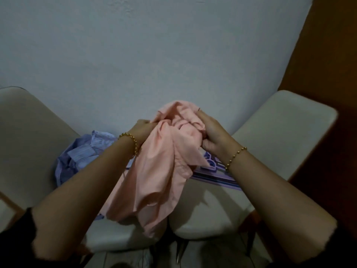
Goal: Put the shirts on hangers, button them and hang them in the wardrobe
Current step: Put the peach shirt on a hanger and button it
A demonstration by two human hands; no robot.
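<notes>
**While both hands clutch it, pink shirt (160,171) hangs bunched over the seats (212,209)**

Where the cloth is gathered at the top, the left hand (144,126) clenches a fold from the left with its fingers curled into the fabric. The right hand (210,132) grasps the crumpled mass from the right, thumb low and fingers wrapped over the upper folds. From that double grip the shirt droops toward the camera in long creased folds. Its lower end reaches the front of the white seats, though whether it touches them cannot be told.

A blue striped shirt (81,157) lies crumpled on the left seat, behind the left forearm. Purple hangers (212,167) lie stacked on the right seat, just under the right wrist and partly hidden by the pink cloth. Each wrist wears a gold bead bracelet (133,142), and black sleeves (11,238) show at the bottom corners.

Behind everything stands a pale wall (154,55). A brown wooden surface (328,74) fills the right edge — whether it belongs to the wardrobe cannot be told.
</notes>
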